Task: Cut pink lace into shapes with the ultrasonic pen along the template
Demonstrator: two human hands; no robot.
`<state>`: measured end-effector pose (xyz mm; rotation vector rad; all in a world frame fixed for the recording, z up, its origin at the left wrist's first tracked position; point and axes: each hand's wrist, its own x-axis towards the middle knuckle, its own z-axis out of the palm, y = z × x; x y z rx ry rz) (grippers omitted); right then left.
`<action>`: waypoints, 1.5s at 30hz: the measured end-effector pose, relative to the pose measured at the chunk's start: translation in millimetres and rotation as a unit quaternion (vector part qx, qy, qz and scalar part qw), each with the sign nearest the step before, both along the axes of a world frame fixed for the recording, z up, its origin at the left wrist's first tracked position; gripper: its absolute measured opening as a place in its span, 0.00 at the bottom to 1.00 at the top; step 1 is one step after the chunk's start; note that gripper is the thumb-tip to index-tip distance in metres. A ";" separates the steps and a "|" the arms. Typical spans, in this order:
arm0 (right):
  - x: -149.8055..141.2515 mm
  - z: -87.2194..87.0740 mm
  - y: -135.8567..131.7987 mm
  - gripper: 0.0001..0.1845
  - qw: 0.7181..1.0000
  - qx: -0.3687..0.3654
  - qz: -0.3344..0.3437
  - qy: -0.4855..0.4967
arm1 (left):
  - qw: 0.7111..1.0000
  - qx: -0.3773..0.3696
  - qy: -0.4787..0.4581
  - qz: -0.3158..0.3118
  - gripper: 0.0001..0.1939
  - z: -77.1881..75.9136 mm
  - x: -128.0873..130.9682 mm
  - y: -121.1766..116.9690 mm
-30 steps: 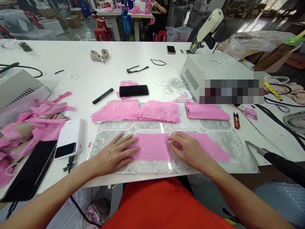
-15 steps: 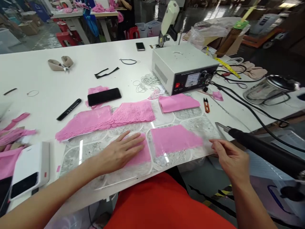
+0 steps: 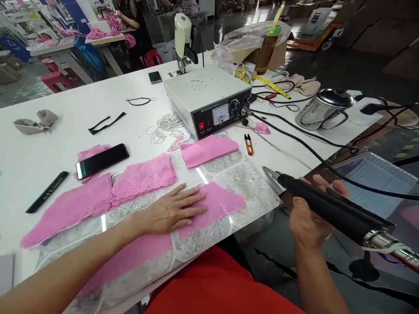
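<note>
My left hand lies flat with fingers spread, pressing the near edge of a pink fabric piece on the marbled clear-topped board. Another pink piece lies beneath my left forearm. My right hand is wrapped round the black handle of a handheld ultrasonic cutter, thumb on the near side and fingertips showing beyond it. The cutter's metal blade points left, just off the board's right edge. Behind my left hand are stacked pink lace-edged pieces and a folded pink piece.
A grey control box stands behind the board, its black cable running to the right. Orange thread snips, a glass jug, a phone and a black marker-like strip lie around. A white sewing machine head stands farther back.
My right hand has closed round the cutter, having been beside it before. My left hand has shifted from the left pink piece onto the right one. The view has turned right.
</note>
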<state>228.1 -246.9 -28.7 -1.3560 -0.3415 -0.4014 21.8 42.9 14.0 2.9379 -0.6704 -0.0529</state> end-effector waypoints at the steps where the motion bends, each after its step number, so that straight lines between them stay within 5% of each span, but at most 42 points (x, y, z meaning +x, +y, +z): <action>1: 3.2 0.7 4.0 0.35 1.000 0.022 0.004 -0.007 | 1.000 0.000 0.001 -0.001 0.25 0.6 -1.7 0.8; 10: 34.6 15.6 31.8 0.18 0.991 0.111 -0.068 0.002 | 0.999 -0.022 0.034 -0.017 0.25 9.3 10.3 -6.3; 15: 28.0 41.3 15.0 0.07 0.982 0.166 0.016 0.088 | 0.997 -0.058 0.056 -0.022 0.25 6.0 31.4 -24.0; 23: 3.1 66.3 6.9 0.08 0.987 0.084 0.115 0.070 | 0.997 -0.069 0.030 -0.034 0.25 -10.4 37.5 -30.9; 36: -0.4 71.5 13.6 0.10 0.985 0.049 0.149 0.072 | 0.991 -0.078 0.111 -0.009 0.24 -5.2 41.2 -33.5; 45: -2.7 69.9 13.2 0.12 0.979 0.054 0.187 0.064 | 0.994 -0.093 0.063 -0.014 0.25 -7.6 39.9 -33.7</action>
